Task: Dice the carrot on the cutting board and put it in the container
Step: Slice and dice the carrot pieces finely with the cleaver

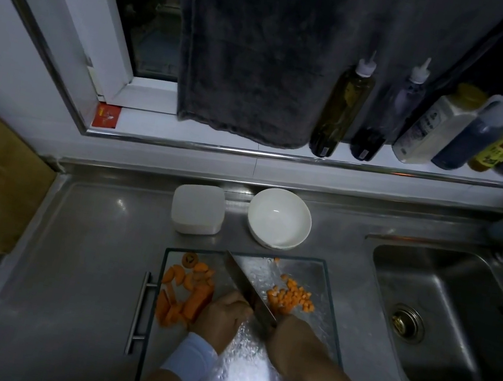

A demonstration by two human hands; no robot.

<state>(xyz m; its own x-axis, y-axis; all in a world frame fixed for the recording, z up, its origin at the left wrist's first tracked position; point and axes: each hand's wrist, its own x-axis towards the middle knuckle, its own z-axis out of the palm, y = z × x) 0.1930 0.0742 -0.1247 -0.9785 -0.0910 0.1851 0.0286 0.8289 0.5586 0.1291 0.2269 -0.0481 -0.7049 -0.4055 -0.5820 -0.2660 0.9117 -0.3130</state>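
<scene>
Two hands split the work: our left hand (223, 316) curls onto the carrot chunks (189, 305) to steady them, our right hand (291, 330) grips the knife (244, 281); dice (290, 298) gather to its right, the container (198, 209) waits behind the cutting board (312, 275)

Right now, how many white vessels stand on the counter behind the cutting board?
2. A square container stands behind the left part of the cutting board. A round bowl stands beside it on the right, apart from it. None seems hidden.
</scene>
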